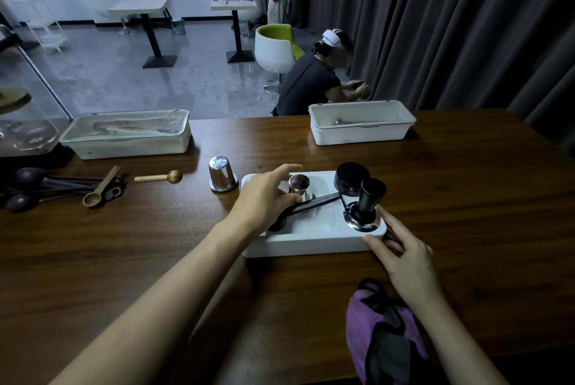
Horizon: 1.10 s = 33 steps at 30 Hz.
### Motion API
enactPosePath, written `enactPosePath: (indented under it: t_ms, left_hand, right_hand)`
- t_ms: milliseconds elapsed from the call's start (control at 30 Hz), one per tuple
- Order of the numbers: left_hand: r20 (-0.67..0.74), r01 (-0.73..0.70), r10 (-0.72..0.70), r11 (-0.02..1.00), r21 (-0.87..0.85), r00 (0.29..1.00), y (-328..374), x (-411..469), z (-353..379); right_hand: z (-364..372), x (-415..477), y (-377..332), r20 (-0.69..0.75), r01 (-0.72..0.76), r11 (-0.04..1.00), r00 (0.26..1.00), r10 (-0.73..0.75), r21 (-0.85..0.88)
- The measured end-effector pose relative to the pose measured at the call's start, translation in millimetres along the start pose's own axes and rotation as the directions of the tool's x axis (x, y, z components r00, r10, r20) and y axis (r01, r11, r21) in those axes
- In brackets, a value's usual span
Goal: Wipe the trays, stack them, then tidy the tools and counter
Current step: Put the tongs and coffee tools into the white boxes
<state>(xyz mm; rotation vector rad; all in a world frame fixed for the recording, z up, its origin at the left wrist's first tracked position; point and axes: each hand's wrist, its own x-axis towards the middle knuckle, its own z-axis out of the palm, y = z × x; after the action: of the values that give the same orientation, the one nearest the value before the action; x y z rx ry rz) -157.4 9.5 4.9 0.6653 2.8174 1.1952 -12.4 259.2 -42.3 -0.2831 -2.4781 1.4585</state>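
Note:
A white tray (311, 243) lies on the wooden counter in front of me. It holds a portafilter with a black handle (314, 203), a small metal tamper (299, 183) and a black tamper (367, 201) standing at its right end. My left hand (264, 198) curls around the portafilter's handle beside the small tamper. My right hand (401, 255) grips the tray's near right corner, thumb on the front wall. A purple and black cloth (385, 335) lies bunched by the counter's near edge under my right forearm.
A dusty white bin (127, 135) stands back left, a second white bin (361, 123) back right. A metal cup (221, 173) stands upside down left of the tray. Wooden scoops (160, 177) and dark spoons (46, 188) lie left. A person crouches behind the counter.

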Motion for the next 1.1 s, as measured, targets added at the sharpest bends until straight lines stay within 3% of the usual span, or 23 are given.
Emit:
enactPosePath:
  t_ms: [100,200,267,367,467,600,900,1100]
  left_hand:
    - [-0.012,0.006,-0.006,1.000,-0.013,1.000,-3.5,-4.9,-6.3]
    - [-0.185,-0.027,0.027,1.000,0.005,0.982,-13.3,-12.1,-14.9]
    - [-0.393,-0.011,0.036,0.998,0.068,0.919,-27.6,-19.2,-28.0]
    - [-0.595,0.201,-0.097,0.973,0.111,0.798,-60.8,-24.9,-51.5]
    - [-0.508,0.308,-0.216,0.946,0.103,0.834,-88.9,-21.0,-61.9]
    - [-0.395,0.286,-0.219,0.951,0.120,0.892,-94.9,-14.7,-59.4]
    - [-0.488,0.238,-0.231,0.970,-0.050,0.842,-89.0,-10.4,-58.9]
    - [-0.540,0.017,-0.056,0.997,-0.078,0.840,-46.8,-31.1,-62.9]
  right_hand:
    - [0.3,-0.9,-2.6,0.004,-0.002,1.000,1.000,0.002,-0.017]
    - [-0.1,-0.2,-1.8,0.003,-0.004,1.000,1.000,0.004,-0.025]
    - [0.1,-0.3,-1.6,0.005,0.001,1.000,1.000,-0.001,-0.025]
    - [0.1,-1.2,-3.8,0.008,0.005,1.000,1.000,-0.005,-0.011]
    - [1.3,-1.1,-7.0,0.011,0.015,1.000,1.000,-0.015,-0.008]
    - [2.1,-1.4,-9.1,0.017,0.003,1.000,1.000,-0.003,-0.011]
    - [1.9,-0.4,-5.9,0.003,0.006,1.000,1.000,-0.006,-0.017]
    - [1.7,1.1,-3.2,-0.006,0.020,1.000,1.000,-0.020,0.003]
